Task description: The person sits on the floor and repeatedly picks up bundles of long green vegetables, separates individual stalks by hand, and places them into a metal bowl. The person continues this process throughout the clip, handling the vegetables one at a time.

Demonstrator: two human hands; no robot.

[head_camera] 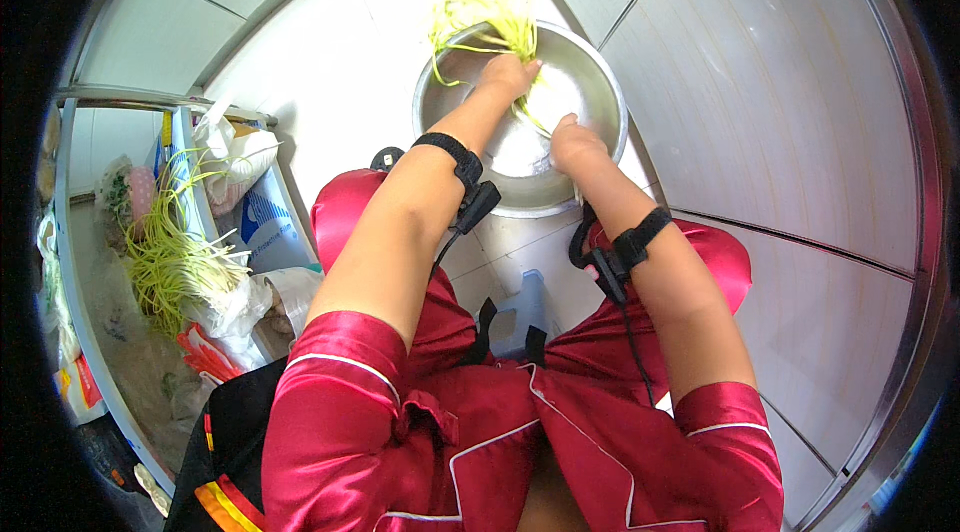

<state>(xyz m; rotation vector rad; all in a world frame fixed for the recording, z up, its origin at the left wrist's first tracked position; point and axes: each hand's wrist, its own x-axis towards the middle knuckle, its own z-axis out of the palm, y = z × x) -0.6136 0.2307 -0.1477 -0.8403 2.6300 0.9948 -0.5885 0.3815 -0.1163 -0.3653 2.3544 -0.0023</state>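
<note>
My left hand (508,74) grips a bunch of long yellow-green leafy stalks (519,29), which look like yellow chives. Their loose tips spread over the far rim of a round stainless steel basin (598,74). The pale lower ends slant down across the basin towards my right hand (577,145). That hand is at the basin's near right side, its fingers curled close to the stalk ends. Whether it pinches a stalk cannot be made out, as the fingertips are partly hidden. The basin is on the floor in front of my knees.
On my left, a low rack (66,232) holds another bunch of yellow-green stalks (176,262), white plastic bags (232,149) and a printed blue-and-white box (266,232). A tiled wall (765,96) closes in on the right. Black straps with cables (474,209) circle both forearms.
</note>
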